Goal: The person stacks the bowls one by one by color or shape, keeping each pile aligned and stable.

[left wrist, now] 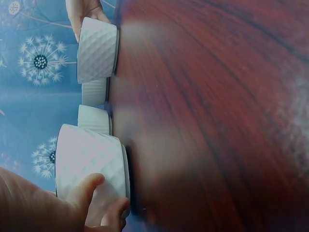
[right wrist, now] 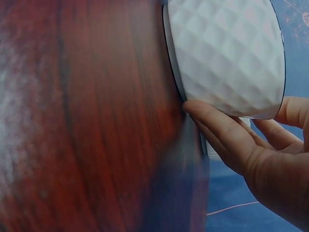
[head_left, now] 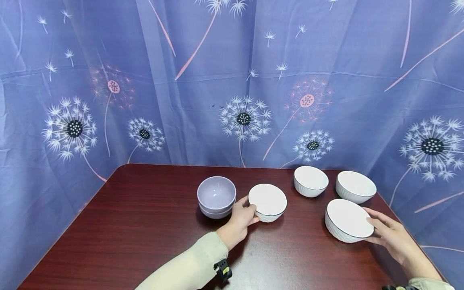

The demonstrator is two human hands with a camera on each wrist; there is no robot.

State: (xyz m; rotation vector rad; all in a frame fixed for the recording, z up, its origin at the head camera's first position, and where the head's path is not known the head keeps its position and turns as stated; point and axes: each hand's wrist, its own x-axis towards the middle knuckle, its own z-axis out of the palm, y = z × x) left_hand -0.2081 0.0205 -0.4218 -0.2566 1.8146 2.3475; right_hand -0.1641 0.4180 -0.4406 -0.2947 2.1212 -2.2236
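My left hand (head_left: 241,215) grips the left side of a white bowl (head_left: 267,201) with a dark rim line and a diamond-patterned wall. In the left wrist view, finger and thumb press on this bowl's wall (left wrist: 87,154). On the right, my right hand (head_left: 393,239) holds a second diamond-patterned white bowl (head_left: 346,229) by its right side, thumb at the rim. Its fingers (right wrist: 217,121) reach under the lower edge of the wall in the right wrist view. Whether either bowl touches the table cannot be told.
Two stacked lavender bowls (head_left: 216,195) stand just left of my left hand. Two ribbed white bowls, one at the back (head_left: 310,181) and one farther right (head_left: 355,186), stand near the table's far edge. A blue dandelion-print curtain (head_left: 195,121) hangs behind the dark red wooden table (head_left: 127,225).
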